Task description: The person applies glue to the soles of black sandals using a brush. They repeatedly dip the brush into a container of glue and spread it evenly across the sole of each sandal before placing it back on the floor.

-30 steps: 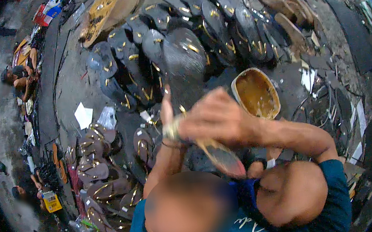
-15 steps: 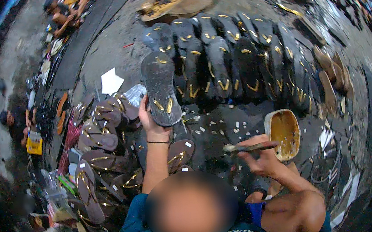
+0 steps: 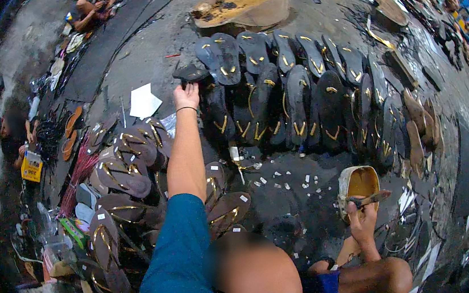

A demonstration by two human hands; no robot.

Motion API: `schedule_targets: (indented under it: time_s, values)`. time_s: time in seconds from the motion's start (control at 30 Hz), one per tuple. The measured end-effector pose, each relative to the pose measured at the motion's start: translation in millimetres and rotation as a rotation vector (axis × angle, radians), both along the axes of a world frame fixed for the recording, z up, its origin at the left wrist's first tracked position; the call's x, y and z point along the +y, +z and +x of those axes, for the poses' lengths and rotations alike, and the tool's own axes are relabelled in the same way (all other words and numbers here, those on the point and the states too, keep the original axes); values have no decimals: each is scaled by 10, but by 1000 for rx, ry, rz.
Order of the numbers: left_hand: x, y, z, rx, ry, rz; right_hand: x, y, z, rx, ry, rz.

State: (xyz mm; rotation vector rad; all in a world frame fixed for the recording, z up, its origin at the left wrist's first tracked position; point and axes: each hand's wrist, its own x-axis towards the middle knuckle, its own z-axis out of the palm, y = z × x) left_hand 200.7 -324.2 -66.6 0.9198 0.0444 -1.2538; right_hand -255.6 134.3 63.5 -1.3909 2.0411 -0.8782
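Observation:
My left hand (image 3: 186,97) is stretched far forward, its fingers closed on the near edge of a dark sandal sole (image 3: 190,73). That sole is seen almost edge-on, beside the left end of the rows of dark soles (image 3: 298,102) with gold strap ends. Over at the right, my right hand (image 3: 364,224) grips a brush (image 3: 372,197) with a dark handle. The brush lies across the near part of a pale tub (image 3: 342,195) with amber stuff inside; I cannot tell whether it touches the rim.
Finished brown sandals with gold straps (image 3: 126,178) are heaped at the left. Small white pieces (image 3: 287,185) dot the dark floor in the middle. A white sheet (image 3: 144,101) lies farther off, and a round stained block (image 3: 243,8) stands at the back. Other people (image 3: 97,6) sit at the far left.
My left hand has carried the sole forward from in front of me and tipped it from face-on to nearly edge-on. My right hand has moved right with the brush, over to the tub.

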Motion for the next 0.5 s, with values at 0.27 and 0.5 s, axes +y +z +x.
schedule_targets:
  time_s: [0.27, 0.5]
  values:
    - [1838, 682, -860, -650, -438, -157, 35, 0, -692, 106, -343, -12]
    - [4488, 764, -660, -2083, -964, 152, -149, -225, -728, 509, -173, -162]
